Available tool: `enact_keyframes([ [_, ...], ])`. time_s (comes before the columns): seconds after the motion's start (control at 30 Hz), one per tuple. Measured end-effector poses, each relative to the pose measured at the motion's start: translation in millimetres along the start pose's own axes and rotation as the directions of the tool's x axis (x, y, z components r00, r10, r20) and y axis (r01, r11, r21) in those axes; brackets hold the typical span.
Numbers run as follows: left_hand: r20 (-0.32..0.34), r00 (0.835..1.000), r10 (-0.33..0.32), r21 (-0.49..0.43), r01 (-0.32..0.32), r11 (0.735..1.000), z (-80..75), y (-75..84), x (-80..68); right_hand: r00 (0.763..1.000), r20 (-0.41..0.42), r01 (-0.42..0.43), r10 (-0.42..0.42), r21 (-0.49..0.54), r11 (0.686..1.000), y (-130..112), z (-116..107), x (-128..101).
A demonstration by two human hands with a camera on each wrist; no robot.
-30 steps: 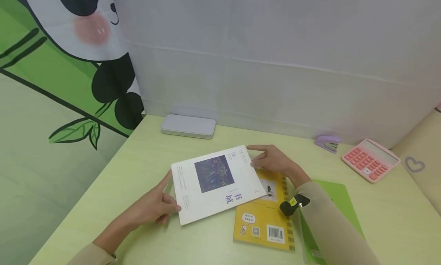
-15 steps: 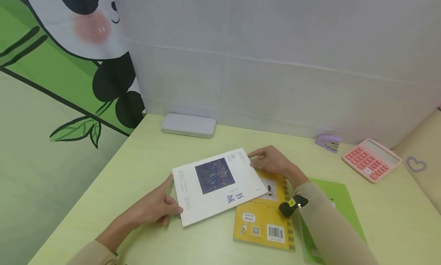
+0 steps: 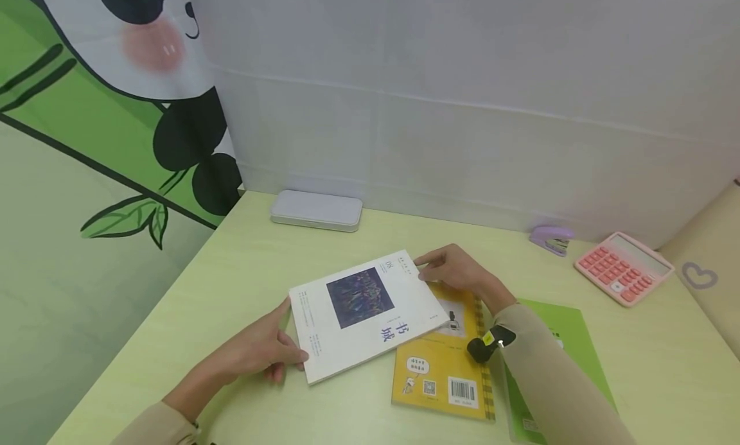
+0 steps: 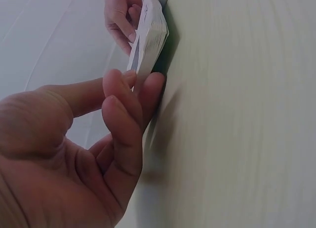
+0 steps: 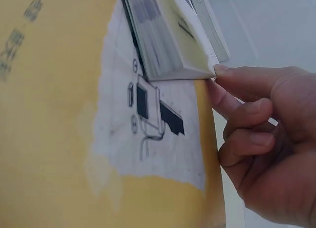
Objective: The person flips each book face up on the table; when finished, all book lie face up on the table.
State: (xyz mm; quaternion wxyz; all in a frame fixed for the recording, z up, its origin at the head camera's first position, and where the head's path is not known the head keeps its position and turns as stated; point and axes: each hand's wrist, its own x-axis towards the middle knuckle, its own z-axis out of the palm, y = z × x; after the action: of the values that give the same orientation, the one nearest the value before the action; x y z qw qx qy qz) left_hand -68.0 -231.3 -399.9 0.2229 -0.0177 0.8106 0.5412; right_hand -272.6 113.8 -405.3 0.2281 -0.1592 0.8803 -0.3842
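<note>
A white book (image 3: 347, 361) with a dark square picture on its cover lies at a slant between both hands. At its left edge, my left hand (image 3: 257, 345) pinches it; in the left wrist view the thumb is on one side of the book (image 4: 150, 35) and fingers on the other. My right hand (image 3: 457, 268) pinches the far right corner, as the right wrist view shows with thumb and index finger at the book's (image 5: 173, 55) corner. The book's right part overlaps a yellow book (image 3: 433, 374), hiding some of its cover.
A green booklet (image 3: 578, 349) lies to the right, partly under the right sleeve. Along the back of the table stand a pale case (image 3: 317, 209), a purple stapler (image 3: 551, 239) and a pink calculator (image 3: 624, 268). A white curtain (image 3: 451, 111) hangs behind them.
The white book has shifted slightly towards me, and both hands have moved with it. My right index finger, stretched out along the corner before, is now more bent. The yellow book stays put.
</note>
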Motion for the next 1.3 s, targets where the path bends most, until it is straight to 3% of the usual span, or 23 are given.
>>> enact_keyframes([
  [0.2, -0.011, 1.000, -0.001, 0.007, 0.001, 1.000, 0.2, -0.9, 0.1, 1.000, -0.006, -0.003, 0.002, -0.020, 1.000, -1, 1, 0],
  [0.4, -0.069, 0.997, -0.043, 0.100, 0.049, 0.994, 1.7, 1.0, 0.1, 1.000, -0.017, -0.001, 0.000, -0.044, 0.999, -1, 1, -1],
  [0.63, -0.171, 0.981, -0.095, 0.281, 0.141, 0.949, -9.6, 4.5, 3.3, 0.999, -0.049, -0.024, 0.021, -0.056, 0.998, -3, -5, -12],
  [0.87, -0.241, 0.969, -0.051, 0.419, 0.151, 0.895, -32.8, 11.0, 5.5, 0.998, -0.064, 0.006, -0.009, -0.037, 0.999, 1, -9, -33],
  [1.07, -0.271, 0.961, 0.043, 0.451, 0.087, 0.888, -48.7, 16.2, 17.3, 0.996, -0.084, 0.017, -0.019, -0.031, 0.999, 6, -10, -56],
  [1.3, -0.256, 0.964, 0.071, 0.457, 0.056, 0.888, -58.2, 14.4, 33.9, 0.996, -0.077, -0.049, 0.048, -0.009, 0.999, 6, -2, -77],
])
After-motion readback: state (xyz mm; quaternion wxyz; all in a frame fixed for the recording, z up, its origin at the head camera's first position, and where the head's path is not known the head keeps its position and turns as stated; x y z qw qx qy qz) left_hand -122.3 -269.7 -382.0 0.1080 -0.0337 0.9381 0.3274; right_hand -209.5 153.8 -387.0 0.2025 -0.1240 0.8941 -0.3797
